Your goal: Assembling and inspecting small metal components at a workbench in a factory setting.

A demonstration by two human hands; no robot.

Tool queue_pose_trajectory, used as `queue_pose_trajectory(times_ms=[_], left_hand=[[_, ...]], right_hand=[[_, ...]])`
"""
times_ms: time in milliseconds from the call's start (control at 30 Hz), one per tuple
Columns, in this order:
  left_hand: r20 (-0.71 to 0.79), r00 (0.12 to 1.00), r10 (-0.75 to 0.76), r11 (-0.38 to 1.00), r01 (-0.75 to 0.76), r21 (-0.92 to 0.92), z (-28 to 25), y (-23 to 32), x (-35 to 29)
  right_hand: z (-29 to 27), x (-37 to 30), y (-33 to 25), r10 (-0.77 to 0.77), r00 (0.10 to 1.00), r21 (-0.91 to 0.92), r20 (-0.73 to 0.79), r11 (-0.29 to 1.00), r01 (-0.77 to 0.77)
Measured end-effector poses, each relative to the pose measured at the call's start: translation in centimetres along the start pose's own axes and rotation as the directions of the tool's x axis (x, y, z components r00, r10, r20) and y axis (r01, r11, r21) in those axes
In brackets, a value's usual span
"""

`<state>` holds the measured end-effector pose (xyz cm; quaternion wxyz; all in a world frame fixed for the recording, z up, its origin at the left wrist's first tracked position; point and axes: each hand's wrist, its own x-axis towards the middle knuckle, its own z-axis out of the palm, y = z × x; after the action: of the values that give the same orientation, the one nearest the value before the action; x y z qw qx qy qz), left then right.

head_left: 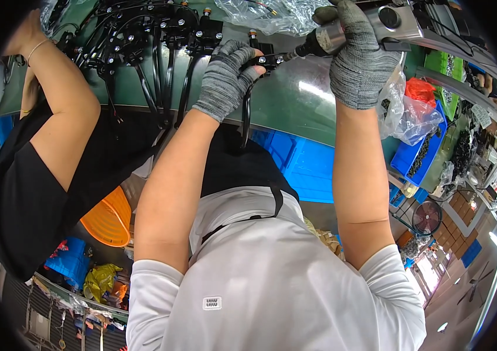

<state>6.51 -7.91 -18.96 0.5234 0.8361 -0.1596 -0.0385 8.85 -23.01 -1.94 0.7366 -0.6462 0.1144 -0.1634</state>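
Note:
My left hand (222,83), in a grey knit glove with bare fingertips, is closed around the head of a black brake lever (246,114). The lever's long blade hangs down past the near edge of the green bench. In my right hand (360,70), also gloved, is a silver and black power screwdriver (324,41), held level and pointing left. Its bit meets the clamp end of the lever, beside my left fingertips; whether it sits in a screw is too small to tell. Several similar black brake levers (169,41) with cables lie bunched to the left.
Clear plastic bags (272,16) lie at the back of the green bench (304,114). On the right are a blue bin (421,155) of small dark parts and a red bag (420,90). A co-worker's arm (64,88) reaches in at the left. Blue crates (313,169) stand below.

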Motion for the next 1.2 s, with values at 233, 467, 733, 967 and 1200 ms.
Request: queue_pose_trajectory(times_ms=[233,467,733,967,1200], left_hand=[[0.007,1.0,-0.002,1.0,0.002,0.017,-0.1,0.0,0.0],[-0.009,1.0,0.021,0.998,-0.02,0.054,0.1,0.0,0.0],[-0.055,0.998,0.021,0.999,-0.019,0.035,0.4,0.0,-0.1],[-0.08,0.995,0.058,0.996,-0.053,0.066,0.3,0.3,-0.2],[-0.06,0.997,0.052,0.996,-0.047,0.076,0.0,0.7,-0.3]], right_hand=[[0.8,-0.2,0.7,0.045,0.999,0.016,-0.024,0.999,-0.045],[0.3,0.2,2.3,-0.103,0.966,0.572,0.236,0.819,-0.053],[0.1,-0.1,1.5,-0.072,0.995,-0.051,0.065,0.996,0.075],[-1.2,0.7,3.0,-0.086,0.986,-0.098,0.14,0.99,0.1],[-1.0,0.3,3.3,-0.007,0.992,0.008,0.125,1.0,0.006]])
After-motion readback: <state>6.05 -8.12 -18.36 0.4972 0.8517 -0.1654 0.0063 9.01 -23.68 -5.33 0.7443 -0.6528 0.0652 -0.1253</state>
